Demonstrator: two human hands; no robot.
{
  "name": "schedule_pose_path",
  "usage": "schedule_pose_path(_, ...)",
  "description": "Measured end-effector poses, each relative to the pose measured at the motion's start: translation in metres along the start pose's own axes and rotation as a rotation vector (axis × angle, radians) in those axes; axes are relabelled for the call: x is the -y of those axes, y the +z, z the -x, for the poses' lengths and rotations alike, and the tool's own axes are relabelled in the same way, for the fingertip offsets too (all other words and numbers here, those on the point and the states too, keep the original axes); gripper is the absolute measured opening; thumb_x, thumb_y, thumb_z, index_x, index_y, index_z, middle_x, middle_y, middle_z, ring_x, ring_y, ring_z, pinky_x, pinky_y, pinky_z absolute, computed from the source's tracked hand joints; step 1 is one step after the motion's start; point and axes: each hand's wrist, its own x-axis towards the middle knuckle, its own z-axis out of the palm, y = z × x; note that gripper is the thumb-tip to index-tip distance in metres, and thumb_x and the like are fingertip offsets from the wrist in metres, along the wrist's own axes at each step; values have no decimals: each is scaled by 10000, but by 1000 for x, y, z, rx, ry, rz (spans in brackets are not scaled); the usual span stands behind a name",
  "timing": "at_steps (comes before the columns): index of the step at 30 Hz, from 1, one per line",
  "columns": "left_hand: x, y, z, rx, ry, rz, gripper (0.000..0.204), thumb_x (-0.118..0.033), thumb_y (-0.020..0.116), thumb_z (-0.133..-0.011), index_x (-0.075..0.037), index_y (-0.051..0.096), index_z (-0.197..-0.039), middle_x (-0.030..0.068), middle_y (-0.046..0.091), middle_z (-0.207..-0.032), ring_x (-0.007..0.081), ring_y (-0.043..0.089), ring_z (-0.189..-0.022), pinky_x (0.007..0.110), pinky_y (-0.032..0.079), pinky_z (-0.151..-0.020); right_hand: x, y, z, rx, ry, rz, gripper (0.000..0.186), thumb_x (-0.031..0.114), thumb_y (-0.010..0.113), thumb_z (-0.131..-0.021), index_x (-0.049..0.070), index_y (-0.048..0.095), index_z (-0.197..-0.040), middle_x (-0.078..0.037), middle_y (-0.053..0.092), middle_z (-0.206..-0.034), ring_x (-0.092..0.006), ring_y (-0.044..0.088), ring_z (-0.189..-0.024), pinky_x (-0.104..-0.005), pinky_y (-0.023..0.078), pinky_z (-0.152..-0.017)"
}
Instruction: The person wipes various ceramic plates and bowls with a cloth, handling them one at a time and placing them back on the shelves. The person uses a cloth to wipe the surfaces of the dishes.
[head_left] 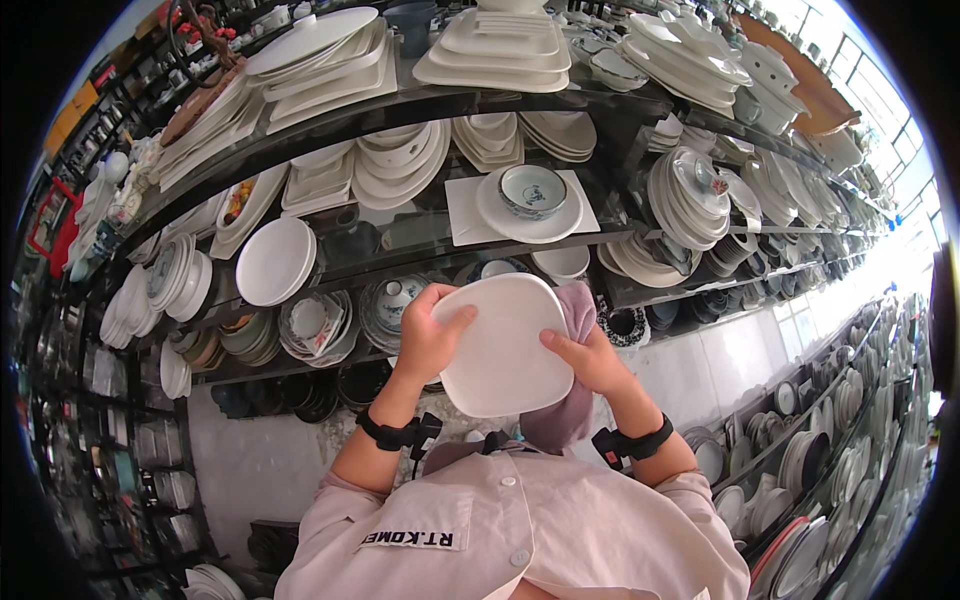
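Note:
A white, rounded-square plate (503,350) is held up in front of my chest, its flat face toward me. My left hand (432,335) grips its left edge, thumb on the face and fingers behind. On the opposite edge my right hand (588,352) has its thumb on the rim, with a mauve cloth (562,418) bunched between its palm and the plate's back. The cloth hangs below the plate on the right. Most of the fingers of both hands are hidden behind the plate and cloth.
Ahead stands a dark shelf (400,262) stacked with white plates and bowls. On it a patterned bowl (532,190) sits on a round plate (490,205). An upright oval plate (276,262) is at left. More crockery racks (830,420) line the right, beside a pale tiled floor (690,362).

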Motion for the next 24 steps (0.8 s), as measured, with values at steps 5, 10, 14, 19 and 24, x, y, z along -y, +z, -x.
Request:
schedule_pose_path(5, 6, -13, -1, -81, 14, -19, 227, -137, 754, -878, 7, 638, -1010, 59, 703, -884, 115, 648, -785, 291, 530, -713, 5, 8, 5, -88, -71, 245, 480, 155, 735, -905, -23, 576, -1322, -91, 669, -1214, -161, 609, -1123, -336, 489, -964)
schedule_pose_path(10, 13, -10, -9, -113, -54, 47, 213, -130, 739, -878, 11, 634, -997, 57, 697, -884, 120, 649, -797, 291, 525, -709, -12, 7, -1, -237, -156, 287, 397, 107, 698, -867, -42, 635, -1230, -107, 712, -1115, -171, 652, -1040, -338, 513, -908)
schedule_pose_path(14, 16, -6, -17, -50, -127, 286, 312, -106, 724, -871, 21, 612, -1134, 87, 686, -1019, 151, 653, -926, 300, 525, -815, -15, -1, -14, -348, -135, 233, 352, 62, 661, -860, -53, 649, -1192, -111, 708, -1113, -190, 662, -1042, -346, 516, -902)
schedule_pose_path(19, 27, 2, -31, 66, -97, 451, 538, -87, 703, -876, 16, 491, -1359, 128, 586, -1312, 191, 629, -1087, 334, 510, -958, -21, -17, -38, -398, -141, -85, 393, 6, 620, -861, -70, 605, -1247, -125, 676, -1186, -210, 651, -1087, -347, 506, -940)
schedule_pose_path(24, 23, 17, -48, 153, -311, 30, 303, -173, 642, -951, 20, 591, -1179, 98, 719, -861, 164, 692, -758, 323, 539, -662, -28, -45, -76, -426, -100, -176, 406, 9, 618, -872, -78, 588, -1267, -132, 663, -1217, -215, 645, -1098, -343, 503, -947)
